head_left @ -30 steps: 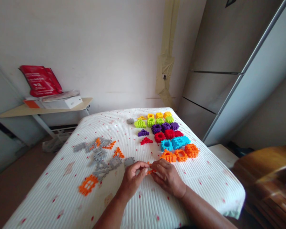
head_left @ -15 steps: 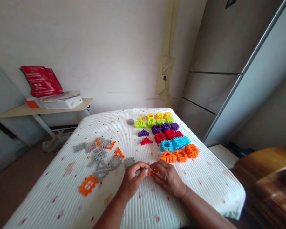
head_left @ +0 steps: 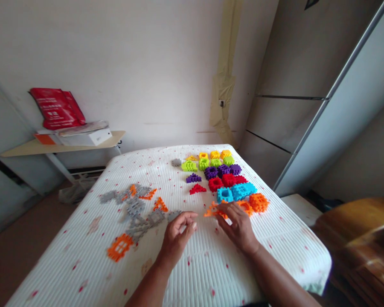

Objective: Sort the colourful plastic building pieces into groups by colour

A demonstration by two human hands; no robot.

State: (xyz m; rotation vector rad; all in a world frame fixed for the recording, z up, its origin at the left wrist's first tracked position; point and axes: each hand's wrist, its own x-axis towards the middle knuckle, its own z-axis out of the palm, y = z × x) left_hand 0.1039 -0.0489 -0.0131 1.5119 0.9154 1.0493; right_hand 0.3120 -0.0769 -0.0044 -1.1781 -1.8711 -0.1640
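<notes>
My right hand pinches an orange triangular building block by its right side, just in front of the orange stacks. Its fingers partly cover the block and the orange pieces behind. To the right are an orange square block with a round hole and an orange window-block stack. My left hand hovers over the cloth with curled fingers apart from the thumb and nothing between them. A grey block lies just behind its fingers.
Grey blocks lie loosely at left, with an orange window block and an orange triangle. Sorted rows at right hold blue, red, purple, green and yellow blocks. Everything lies on a white quilted cloth.
My right hand has moved right and away from me, carrying the orange triangular block to the orange stacks. My left hand has let go of it and stayed almost in place.
</notes>
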